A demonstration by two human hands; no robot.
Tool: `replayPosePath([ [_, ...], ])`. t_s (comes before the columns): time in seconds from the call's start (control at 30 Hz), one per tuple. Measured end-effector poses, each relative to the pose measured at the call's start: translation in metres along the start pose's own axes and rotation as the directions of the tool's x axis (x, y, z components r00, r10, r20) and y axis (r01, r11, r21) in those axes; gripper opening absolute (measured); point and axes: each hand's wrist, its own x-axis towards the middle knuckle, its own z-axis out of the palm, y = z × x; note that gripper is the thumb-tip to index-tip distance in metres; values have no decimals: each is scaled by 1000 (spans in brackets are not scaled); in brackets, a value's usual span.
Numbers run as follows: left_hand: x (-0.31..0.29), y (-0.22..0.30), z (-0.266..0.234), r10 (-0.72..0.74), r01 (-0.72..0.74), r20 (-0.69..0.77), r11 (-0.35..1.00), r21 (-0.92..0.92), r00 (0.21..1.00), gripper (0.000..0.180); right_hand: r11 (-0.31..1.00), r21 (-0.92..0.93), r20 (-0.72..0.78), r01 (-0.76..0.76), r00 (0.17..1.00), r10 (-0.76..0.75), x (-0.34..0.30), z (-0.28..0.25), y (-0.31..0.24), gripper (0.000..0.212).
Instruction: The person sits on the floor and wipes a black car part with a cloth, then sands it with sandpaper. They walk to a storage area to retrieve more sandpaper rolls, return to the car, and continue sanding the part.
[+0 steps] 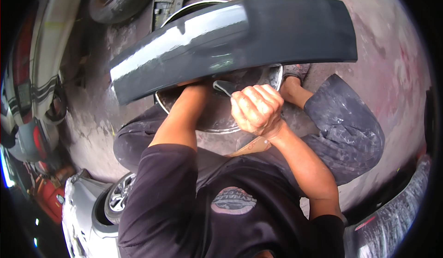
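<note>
A long, glossy dark grey panel [286, 32], curved like a car body part, lies crosswise in front of me over a round, metal-rimmed container [219, 131]. My left forearm [184, 112] reaches under the panel's near edge; the hand there is hidden, so its fingers do not show. Just short of that edge, my right hand [258, 109] is closed in a fist. A narrow dark grey strip [223, 87] with a pale edge runs into its left side. Whatever else the fist encloses is covered by the fingers.
A tan flat piece [251, 147] with markings lies by my lap. My bent legs [346, 119] flank the container. Behind the panel are a tyre [115, 6] and a metal bracket [164, 11]. A silver car [92, 207] stands at lower left, a plastic-wrapped part [392, 221] at lower right.
</note>
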Motion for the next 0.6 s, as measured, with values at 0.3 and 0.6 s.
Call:
replayPosePath([
  [0.3, 3, 20, 13, 28, -29, -19, 999, -20, 999, 52, 999, -43, -12, 28, 1000, -29, -2, 6, 5, 12],
  [0.6, -9, 34, -12, 76, -76, -10, 994, -82, 997, 54, 997, -67, -21, 41, 999, -42, 0, 4, 3, 9],
])
